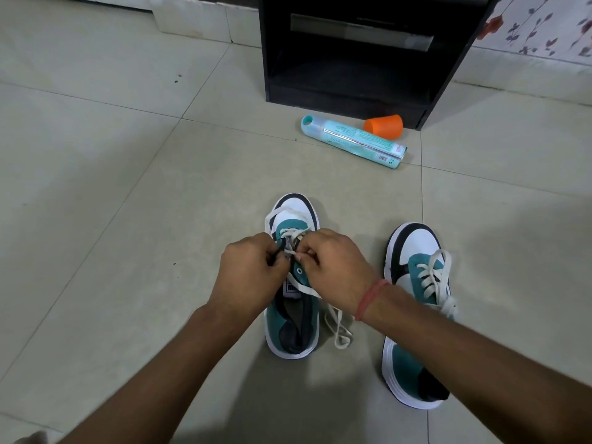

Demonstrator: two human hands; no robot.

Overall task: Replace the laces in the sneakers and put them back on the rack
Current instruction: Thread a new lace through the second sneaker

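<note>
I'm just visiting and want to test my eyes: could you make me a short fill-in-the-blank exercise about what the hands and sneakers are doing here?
1. Both hands, the left hand and the right hand, work the lace of the sneaker on the ____.
2. The other sneaker already has its ____ lace threaded.
3. The cup lying by the black rack is ____.
4. The spray can lies on its ____.

Missing words: left; white; orange; side

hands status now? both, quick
Left hand: closed, pinching the white lace at the left sneaker.
Right hand: closed, pinching the same lace.
</note>
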